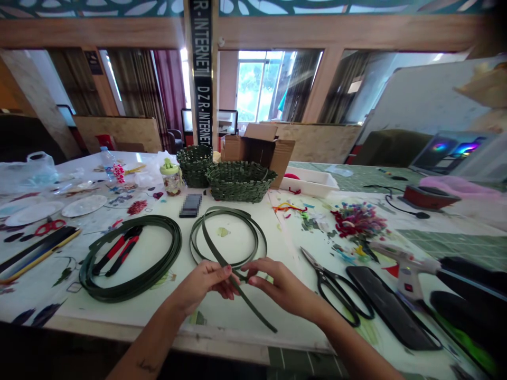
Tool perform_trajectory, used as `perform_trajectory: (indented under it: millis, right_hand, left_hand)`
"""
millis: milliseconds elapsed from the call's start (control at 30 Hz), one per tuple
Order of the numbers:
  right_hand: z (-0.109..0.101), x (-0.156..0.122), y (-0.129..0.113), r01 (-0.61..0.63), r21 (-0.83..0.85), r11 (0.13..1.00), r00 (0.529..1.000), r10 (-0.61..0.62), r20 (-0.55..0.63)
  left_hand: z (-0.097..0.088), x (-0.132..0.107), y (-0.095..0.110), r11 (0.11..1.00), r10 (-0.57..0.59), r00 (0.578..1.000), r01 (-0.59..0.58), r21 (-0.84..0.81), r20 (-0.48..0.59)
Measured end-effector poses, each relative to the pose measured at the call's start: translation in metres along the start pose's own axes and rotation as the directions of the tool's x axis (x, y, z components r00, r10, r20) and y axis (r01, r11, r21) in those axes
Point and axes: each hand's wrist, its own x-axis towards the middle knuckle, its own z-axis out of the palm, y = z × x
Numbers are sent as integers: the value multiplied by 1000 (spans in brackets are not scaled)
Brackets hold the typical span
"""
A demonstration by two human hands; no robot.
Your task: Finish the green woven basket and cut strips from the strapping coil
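My left hand (pixel 204 287) and my right hand (pixel 275 285) pinch a dark green plastic strap (pixel 257 311) between their fingertips, above the white table top (pixel 253 322). One end of the strap runs down to the lower right. The other rises into a loose strap coil (pixel 227 211) just beyond my hands. Left of that lies a larger, thicker coil of the same green strap (pixel 168 253), with red-handled pliers (pixel 116 250) resting inside it. Black-handled scissors (pixel 332 282) lie to the right of my right hand, apart from it.
Two woven green baskets (pixel 240 182) (pixel 194 166) stand beyond the coils, before a cardboard box (pixel 257 145) and a white tray (pixel 309 182). A hot glue gun (pixel 407 269), a black case (pixel 390 306), pipe cleaners (pixel 358 221) and red scissors (pixel 49 228) lie about the table.
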Motion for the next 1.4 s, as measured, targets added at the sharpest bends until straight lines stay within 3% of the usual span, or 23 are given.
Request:
perform_trajectory:
  millis: [100, 233, 333, 433, 567, 667, 767, 833, 933, 1167, 1267, 1400]
  right_hand:
    - [-1, 9, -16, 8, 101, 995, 996, -17, 88]
    - [3, 13, -18, 78, 44, 996, 988, -83, 128]
    - [10, 12, -10, 206, -177, 963, 979, -201, 47]
    - [13, 10, 4, 317, -436, 842, 935, -354, -5]
    - [3, 13, 37, 271, -673, 688, 916, -399, -39]
    - [-8, 17, 64, 225, -771, 595, 915, -401, -42]
    - [-13, 18, 73, 215, -818, 534, 928, -372, 1]
    - [-11, 16, 69, 242, -816, 525, 933, -357, 47]
    - [-6, 12, 59, 282, -782, 556, 926, -370, 71]
    - [-5, -2, 39, 287, -608, 740, 942, -333, 39]
    - [-5, -6, 25, 194, -481, 855, 978, -208, 25]
    - [0, -8, 1, 44, -168, 985, 999, -39, 31]
  left_hand:
    - [6, -1, -4, 997, -5, 1000, 3, 73, 29]
    - [7, -2, -4, 987, 2, 997, -15, 162, 76]
    - [9, -3, -4, 988, 7, 995, -22, 150, 98]
    - [15, -13, 1, 995, -15, 983, -3, 98, 182]
    - [28, -36, 15, 990, -138, 887, 110, 88, 441]
    - [35, -42, 17, 972, -189, 879, 103, 212, 439]
    - [34, -29, 6, 959, -227, 875, 124, 256, 427]
    - [29, -14, -3, 980, -154, 931, 102, 169, 331]
    - [15, 2, -8, 1000, -17, 997, 16, 22, 74]
    - [-16, 6, 1, 991, 56, 981, -78, -111, -187]
    - [-15, 7, -1, 995, 76, 974, -88, -50, -215]
    - [0, 6, -6, 996, 82, 993, -78, 41, -89]
